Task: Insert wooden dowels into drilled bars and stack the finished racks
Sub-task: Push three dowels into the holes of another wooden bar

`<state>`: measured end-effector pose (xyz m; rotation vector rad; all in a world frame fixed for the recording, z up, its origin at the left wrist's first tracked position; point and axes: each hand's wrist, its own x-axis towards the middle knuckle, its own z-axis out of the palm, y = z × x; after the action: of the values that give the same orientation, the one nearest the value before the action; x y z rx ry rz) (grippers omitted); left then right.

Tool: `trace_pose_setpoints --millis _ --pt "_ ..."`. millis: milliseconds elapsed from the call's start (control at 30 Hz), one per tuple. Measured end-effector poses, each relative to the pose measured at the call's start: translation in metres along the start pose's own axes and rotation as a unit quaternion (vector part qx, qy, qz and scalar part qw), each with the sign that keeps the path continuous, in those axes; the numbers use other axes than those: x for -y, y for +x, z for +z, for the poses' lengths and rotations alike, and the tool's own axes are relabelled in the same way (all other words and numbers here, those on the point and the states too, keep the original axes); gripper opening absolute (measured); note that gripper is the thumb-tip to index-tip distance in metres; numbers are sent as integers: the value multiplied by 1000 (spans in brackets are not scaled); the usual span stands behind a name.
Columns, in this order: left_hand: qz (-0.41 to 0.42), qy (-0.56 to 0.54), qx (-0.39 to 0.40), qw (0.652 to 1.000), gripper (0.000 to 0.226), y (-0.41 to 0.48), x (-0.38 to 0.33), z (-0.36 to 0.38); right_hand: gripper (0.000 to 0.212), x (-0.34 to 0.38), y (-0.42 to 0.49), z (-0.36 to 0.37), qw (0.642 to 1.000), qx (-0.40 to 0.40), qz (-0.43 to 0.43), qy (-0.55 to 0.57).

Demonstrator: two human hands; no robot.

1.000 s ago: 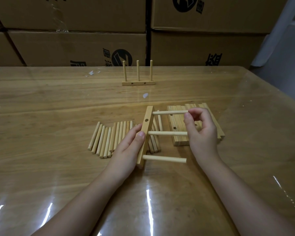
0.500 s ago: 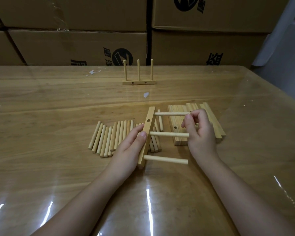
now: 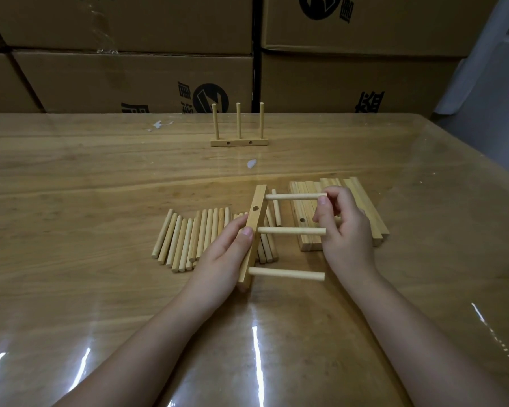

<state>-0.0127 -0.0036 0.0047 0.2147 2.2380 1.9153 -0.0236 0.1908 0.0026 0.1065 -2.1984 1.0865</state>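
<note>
Loose dowels [image 3: 188, 236] lie in a row on the table [image 3: 86, 201] at left. Beside them, the left hand [image 3: 218, 259] grips a drilled bar [image 3: 257, 201], tilted on edge, with three dowels [image 3: 291, 230] jutting rightward from it. The right hand [image 3: 347, 239] pinches the tip of the top dowel [image 3: 294, 196] between thumb and curled forefinger, in front of a stack of bars [image 3: 301, 207]. Bar and hands sit much as they did a second ago. A finished rack [image 3: 238, 142] stands upright far behind.
</note>
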Motion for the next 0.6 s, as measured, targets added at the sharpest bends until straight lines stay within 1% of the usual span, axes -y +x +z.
trace_pose_setpoints --millis 100,233,300,433,567,600 --pt "-9 -11 -8 1000 35 0 0 0 36 -1 0 1 1000 -5 -5 -5" --pt "-23 -22 -18 999 23 1 -2 0 34 -2 1 1 1000 -7 -17 -7" --pt "-26 -24 -13 999 20 1 -3 -1 33 -3 1 0 1000 -9 -18 -3" --pt "-32 -41 -12 999 25 2 0 -2 31 -3 -1 0 1000 -1 -15 10" --pt "-24 -41 -5 999 49 1 2 -2 28 -3 0 1 999 4 -16 31" --pt "-19 -41 -1 999 51 1 2 -2 28 -3 0 0 999 5 -18 31"
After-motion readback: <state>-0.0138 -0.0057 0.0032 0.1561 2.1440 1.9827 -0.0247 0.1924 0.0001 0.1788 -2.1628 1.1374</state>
